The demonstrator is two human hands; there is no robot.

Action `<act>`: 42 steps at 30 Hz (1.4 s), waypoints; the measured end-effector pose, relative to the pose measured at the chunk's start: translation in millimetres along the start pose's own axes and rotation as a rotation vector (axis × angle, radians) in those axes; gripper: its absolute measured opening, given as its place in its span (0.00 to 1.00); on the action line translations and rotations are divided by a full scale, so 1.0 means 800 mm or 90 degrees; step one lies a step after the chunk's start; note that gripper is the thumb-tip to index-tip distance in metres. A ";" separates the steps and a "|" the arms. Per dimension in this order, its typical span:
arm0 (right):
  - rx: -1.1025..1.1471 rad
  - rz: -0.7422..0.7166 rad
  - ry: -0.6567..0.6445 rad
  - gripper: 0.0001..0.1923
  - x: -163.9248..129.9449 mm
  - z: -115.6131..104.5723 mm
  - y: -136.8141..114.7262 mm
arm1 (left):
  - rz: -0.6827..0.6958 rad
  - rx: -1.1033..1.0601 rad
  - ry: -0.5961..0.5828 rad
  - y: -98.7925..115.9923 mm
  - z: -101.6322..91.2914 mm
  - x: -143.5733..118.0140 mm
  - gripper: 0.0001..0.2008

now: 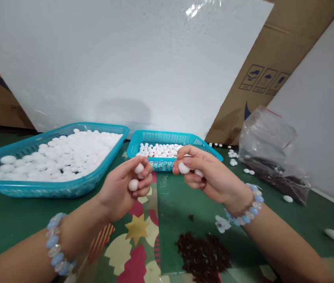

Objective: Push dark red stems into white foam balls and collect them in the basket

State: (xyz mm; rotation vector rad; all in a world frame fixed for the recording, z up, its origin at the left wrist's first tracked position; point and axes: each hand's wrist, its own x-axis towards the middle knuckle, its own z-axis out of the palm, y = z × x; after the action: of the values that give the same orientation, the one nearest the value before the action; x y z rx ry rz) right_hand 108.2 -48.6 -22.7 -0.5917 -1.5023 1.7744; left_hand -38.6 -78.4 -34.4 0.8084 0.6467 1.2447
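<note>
My left hand (128,182) is closed around small white balls (133,185); two show clearly between the fingers and another is partly hidden. Level with it, my right hand (199,169) pinches a white ball (184,168) between thumb and fingers, with a second one tucked against the palm. A gap separates the two hands. Beyond them stands a small blue basket (143,135) with white balls in it, some with reddish-brown bits among them. To the left sits a larger blue basket (96,177) heaped with white balls.
A pile of dark reddish-brown bits (204,255) lies on the green table in front. At right, a clear plastic bag (265,133) holds more dark bits, with loose white balls (287,199) around it. A white board (120,59) and cardboard (249,51) stand behind.
</note>
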 end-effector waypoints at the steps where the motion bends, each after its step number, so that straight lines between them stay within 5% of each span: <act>1: -0.029 0.016 -0.016 0.01 0.001 -0.002 0.001 | 0.002 0.008 0.001 0.000 0.000 0.001 0.10; 7: -0.418 0.160 -0.154 0.06 0.015 -0.021 0.012 | -0.030 0.015 0.001 0.005 -0.005 0.002 0.20; 12: -0.801 0.054 -0.322 0.07 0.010 -0.032 0.019 | 0.000 0.010 -0.015 0.011 -0.004 0.001 0.08; 15: -0.899 0.067 -0.374 0.03 0.001 -0.038 0.023 | -0.024 0.032 0.007 0.012 -0.003 0.004 0.07; 22: -0.927 0.127 -0.384 0.10 -0.013 -0.049 0.030 | -0.001 0.091 0.088 0.009 -0.003 0.008 0.09; 31: -0.861 0.019 -0.353 0.03 -0.021 -0.056 0.043 | 0.017 0.176 0.096 0.007 -0.007 0.009 0.05; 38: -0.675 -0.056 -0.139 0.05 -0.023 -0.039 0.026 | -0.017 0.212 0.062 0.004 -0.012 0.013 0.08; 42: -0.480 -0.074 -0.088 0.06 -0.020 -0.025 0.016 | -0.020 0.209 0.067 -0.001 -0.013 0.015 0.06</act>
State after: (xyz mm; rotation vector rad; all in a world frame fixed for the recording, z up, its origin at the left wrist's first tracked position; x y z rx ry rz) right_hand 130.1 -48.5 -40.7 -0.7263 -2.2615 1.1382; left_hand -43.5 -64.9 -41.1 1.0028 0.9633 1.1732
